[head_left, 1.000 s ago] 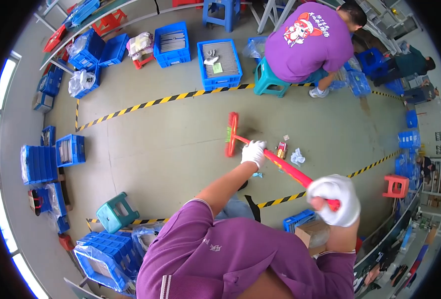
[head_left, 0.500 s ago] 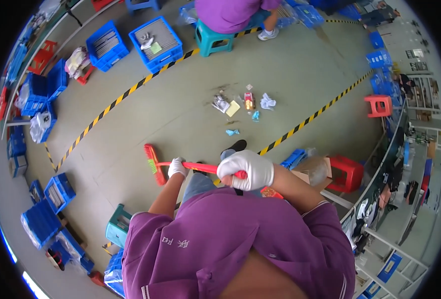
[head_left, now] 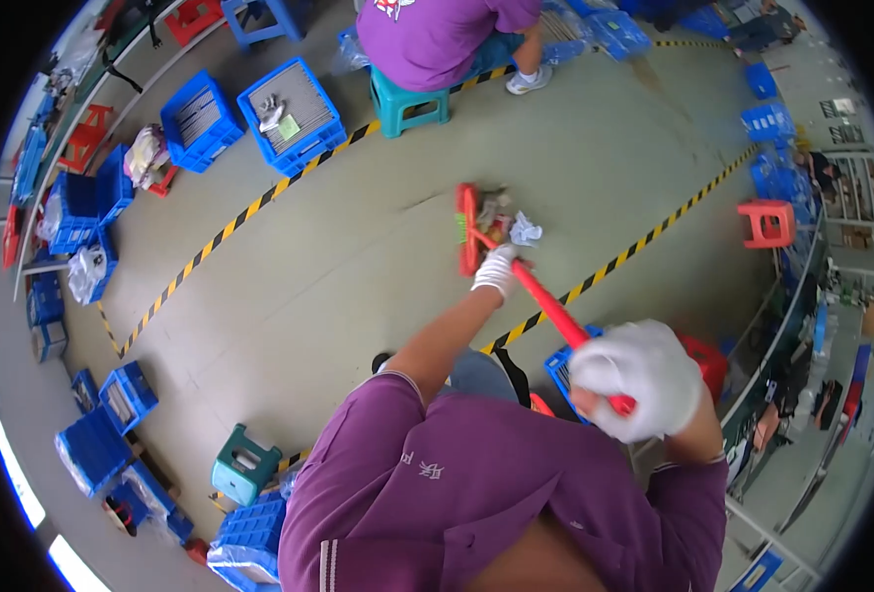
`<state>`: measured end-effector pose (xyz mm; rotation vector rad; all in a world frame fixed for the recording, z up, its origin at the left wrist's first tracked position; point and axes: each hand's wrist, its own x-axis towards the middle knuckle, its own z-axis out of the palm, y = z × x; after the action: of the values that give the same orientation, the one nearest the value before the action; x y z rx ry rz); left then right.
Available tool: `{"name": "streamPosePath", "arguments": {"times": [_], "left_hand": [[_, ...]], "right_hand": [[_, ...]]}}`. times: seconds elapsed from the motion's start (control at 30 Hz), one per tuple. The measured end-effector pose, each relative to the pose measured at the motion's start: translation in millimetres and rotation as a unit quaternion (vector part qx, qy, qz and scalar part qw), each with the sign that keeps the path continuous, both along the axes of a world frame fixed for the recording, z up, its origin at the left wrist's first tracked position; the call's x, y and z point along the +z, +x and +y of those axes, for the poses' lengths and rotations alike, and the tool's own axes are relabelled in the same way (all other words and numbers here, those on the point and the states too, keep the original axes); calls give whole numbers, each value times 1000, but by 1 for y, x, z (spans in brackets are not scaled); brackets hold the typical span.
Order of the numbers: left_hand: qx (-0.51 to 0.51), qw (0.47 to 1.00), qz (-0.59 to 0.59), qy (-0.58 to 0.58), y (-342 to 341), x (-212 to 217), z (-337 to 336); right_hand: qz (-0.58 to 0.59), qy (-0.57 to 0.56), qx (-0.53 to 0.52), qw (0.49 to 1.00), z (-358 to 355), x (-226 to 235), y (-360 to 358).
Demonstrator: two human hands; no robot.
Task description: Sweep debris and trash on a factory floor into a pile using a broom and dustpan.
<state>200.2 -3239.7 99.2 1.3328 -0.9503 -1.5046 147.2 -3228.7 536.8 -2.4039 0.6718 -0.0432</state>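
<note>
View from above: a person in a purple shirt (head_left: pixel 447 454) stands on a grey floor (head_left: pixel 308 286), holding a red broom (head_left: pixel 555 311) with both gloved hands. The left hand (head_left: pixel 497 269) is closed around the handle low down, close to the broom's head. The right hand (head_left: pixel 644 380) is wrapped around the handle's near end (a bit of red shows beneath the fist), nearer the body and farther right; its glove is slightly blurred.

The broom slants from near right to far left. Its head (head_left: pixel 467 229) lies in the middle of the scene, with green bristles showing on its left side. Just right of the head is a small heap of litter (head_left: pixel 496 209), too blurred to sort piece by piece, and at that heap's right edge is a crumpled white paper (head_left: pixel 526 230).

Black-and-yellow tape (head_left: pixel 257 204) runs across the floor at far left, and another line of it passes to the right of the litter. Beyond, a co-worker (head_left: pixel 437 44), also in purple, sits on a teal stool (head_left: pixel 409 104). Left of the co-worker are two blue bins (head_left: pixel 292 116) filled with thin grey pieces. A second teal stool stands near left; a red stool (head_left: pixel 767 224) stands far right.
</note>
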Motion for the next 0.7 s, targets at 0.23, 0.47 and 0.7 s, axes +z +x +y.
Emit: {"name": "streamPosePath", "arguments": {"times": [0.23, 0.47, 0.7], "left_hand": [[-115, 908, -393, -86, 22, 188, -42], [-127, 815, -558, 96, 141, 41, -31], [-102, 954, -272, 71, 59, -100, -131]], "right_hand": [[-147, 65, 18, 987, -63, 45, -100], [-278, 252, -73, 924, -122, -147, -70], [-114, 198, -136, 964, -219, -104, -83]]}}
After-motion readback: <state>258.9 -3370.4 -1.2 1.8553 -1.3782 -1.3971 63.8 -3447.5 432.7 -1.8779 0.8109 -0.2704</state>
